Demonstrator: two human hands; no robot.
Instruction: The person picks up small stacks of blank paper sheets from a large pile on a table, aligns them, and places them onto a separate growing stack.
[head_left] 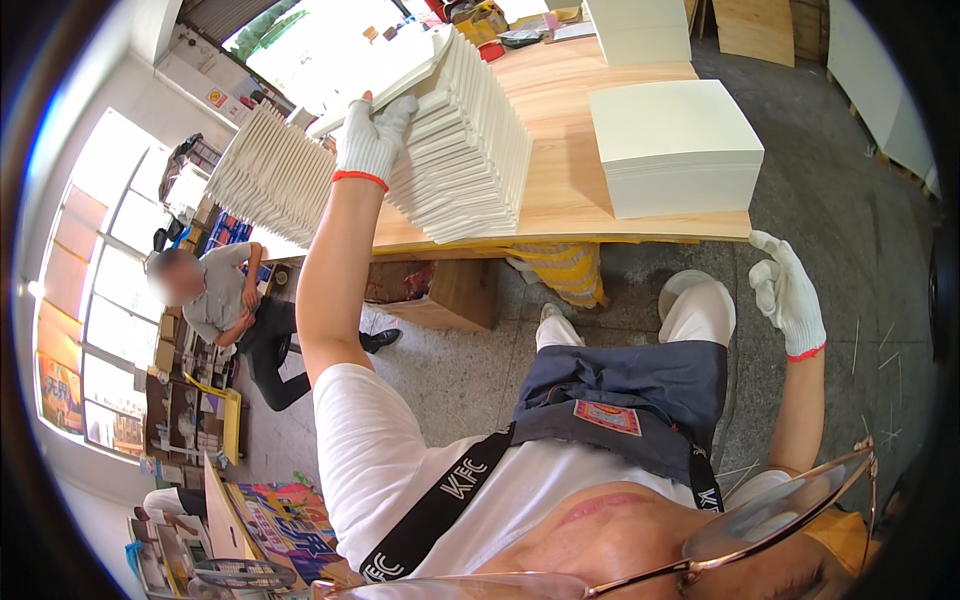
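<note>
My left hand [370, 142], in a white knit glove with a red cuff, grips the near edge of a white folded sheet [425, 66] at the top of a tall stack. That stack of folded white sheets [462, 150] stands at the table's near edge, its layers slightly uneven. A second stack of folded sheets [268, 172] leans just left of my left hand. My right hand [790, 298], gloved the same way, hangs off the table's right corner with fingers loosely bent and apart, holding nothing. Nearest to it is a neat block of flat cream sheets [680, 150].
The wooden table [565, 195] bears another pale stack [640, 30] at its far side and assorted items [490, 25] beyond. Below are a cardboard box [450, 293] and a yellow wrapped bundle [568, 272]. A seated person [222, 295] is at left; large pale stacks [885, 80] stand at right.
</note>
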